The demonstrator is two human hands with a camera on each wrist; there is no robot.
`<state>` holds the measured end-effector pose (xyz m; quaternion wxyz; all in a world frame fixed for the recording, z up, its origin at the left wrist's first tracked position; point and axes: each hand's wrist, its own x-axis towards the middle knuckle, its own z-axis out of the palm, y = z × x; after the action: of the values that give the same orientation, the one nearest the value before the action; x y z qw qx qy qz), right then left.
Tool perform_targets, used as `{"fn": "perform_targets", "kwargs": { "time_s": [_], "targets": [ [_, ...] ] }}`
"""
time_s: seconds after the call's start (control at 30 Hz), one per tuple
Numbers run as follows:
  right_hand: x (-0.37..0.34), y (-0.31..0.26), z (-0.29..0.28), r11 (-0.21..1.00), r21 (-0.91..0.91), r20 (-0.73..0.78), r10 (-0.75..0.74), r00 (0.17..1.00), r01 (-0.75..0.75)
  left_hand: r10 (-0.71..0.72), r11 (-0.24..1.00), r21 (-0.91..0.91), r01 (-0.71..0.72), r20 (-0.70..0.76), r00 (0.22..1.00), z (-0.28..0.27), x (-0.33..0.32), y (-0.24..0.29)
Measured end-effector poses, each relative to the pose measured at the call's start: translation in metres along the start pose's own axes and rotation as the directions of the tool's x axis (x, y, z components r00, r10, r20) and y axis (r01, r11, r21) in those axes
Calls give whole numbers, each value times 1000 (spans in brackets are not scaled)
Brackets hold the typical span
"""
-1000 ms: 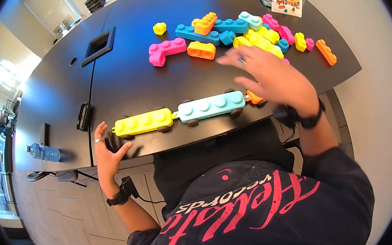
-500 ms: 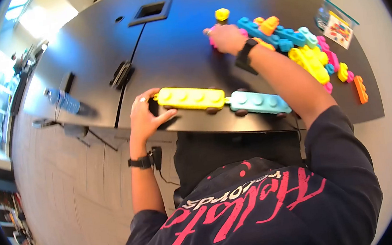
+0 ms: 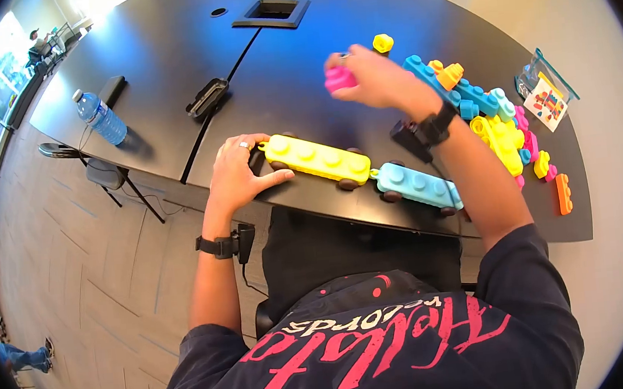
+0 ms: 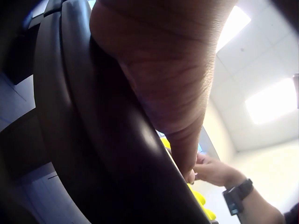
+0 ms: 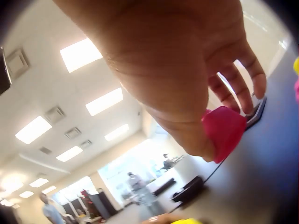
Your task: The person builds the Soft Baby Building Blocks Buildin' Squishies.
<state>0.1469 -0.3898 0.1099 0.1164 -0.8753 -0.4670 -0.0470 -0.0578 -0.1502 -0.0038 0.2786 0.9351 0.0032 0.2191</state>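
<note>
A yellow wheeled block (image 3: 317, 159) is linked to a light blue wheeled block (image 3: 417, 186) along the table's near edge. My left hand (image 3: 238, 173) rests at the yellow block's left end, thumb and fingers spread around it. Above the table, my right hand (image 3: 383, 82) grips a pink block (image 3: 339, 79). The right wrist view shows the pink block (image 5: 225, 133) between thumb and fingers of the right hand (image 5: 163, 60). In the left wrist view the left hand's palm (image 4: 163, 70) hides most of the yellow block.
Loose blocks, including a yellow cluster (image 3: 500, 142) and an orange block (image 3: 564, 194), lie at the right near a clear bag with a picture card (image 3: 546, 104). A black case (image 3: 207, 98) and a water bottle (image 3: 100, 117) are at the left. A yellow block (image 3: 383, 43) sits farther back.
My right hand has moved from over the loose blocks to the left and now holds a pink block in the air. My left hand has come up to the yellow block's end. The head view has shifted.
</note>
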Motion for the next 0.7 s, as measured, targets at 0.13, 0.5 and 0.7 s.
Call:
{"fn": "perform_targets", "kwargs": {
  "time_s": [0.13,0.5,0.7],
  "targets": [
    [-6,-78,25,949,277,-117,-120,986,148,29,1000,12,-29,-8,1000,3,1,-1],
    [-27,-112,85,976,189,-196,-73,978,111,40,999,20,-40,-47,998,9,2,-7],
    [-34,-111,91,979,192,-202,-31,979,71,43,999,10,-43,-40,998,13,1,-6]
  ]
}}
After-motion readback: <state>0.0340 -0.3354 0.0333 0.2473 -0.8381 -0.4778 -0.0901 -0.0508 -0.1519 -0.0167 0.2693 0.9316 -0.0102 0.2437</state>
